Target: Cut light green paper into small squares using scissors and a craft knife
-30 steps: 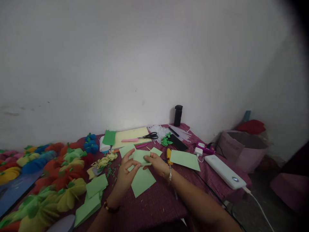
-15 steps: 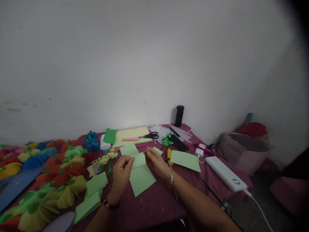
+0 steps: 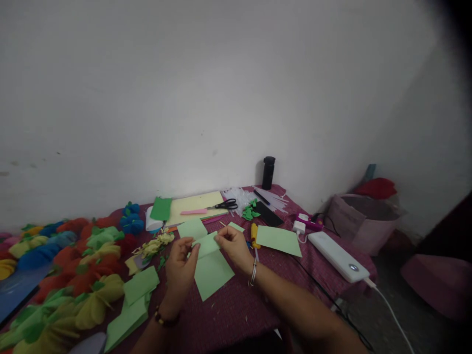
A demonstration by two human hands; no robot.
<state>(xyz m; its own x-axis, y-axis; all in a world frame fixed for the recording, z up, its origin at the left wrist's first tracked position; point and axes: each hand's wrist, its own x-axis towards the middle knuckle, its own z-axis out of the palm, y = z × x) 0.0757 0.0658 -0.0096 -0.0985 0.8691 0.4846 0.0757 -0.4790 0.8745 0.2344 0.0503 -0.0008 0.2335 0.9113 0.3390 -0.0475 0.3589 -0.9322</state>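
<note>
A small folded sheet of light green paper (image 3: 206, 246) is held up between my two hands. My left hand (image 3: 182, 263) pinches its left end between thumb and fingers. At its right end, the thumb and fingertips of my right hand (image 3: 235, 246) are closed on it. Beneath lies a larger light green sheet (image 3: 213, 276), flat on the cloth. Another green piece (image 3: 192, 229) lies just behind my left fingers. Folded green sheets (image 3: 138, 300) are stacked left of my left wrist, and a further sheet (image 3: 279, 240) lies right of my right hand, by a yellow-handled tool (image 3: 254, 235).
Colourful fabric-like pumpkin shapes (image 3: 81, 265) crowd the left side. Black scissors (image 3: 226, 204) rest on a pale yellow pad (image 3: 197, 202) at the back. A black bottle (image 3: 268, 173), a dark phone (image 3: 269, 214), a white power bank (image 3: 338, 256) with cables, and a bin (image 3: 354, 219) stand rightward.
The held paper has turned, its right end now lower and gripped along the edge. My right hand has come down over it, and the left fingers have spread slightly. The view has shifted a little.
</note>
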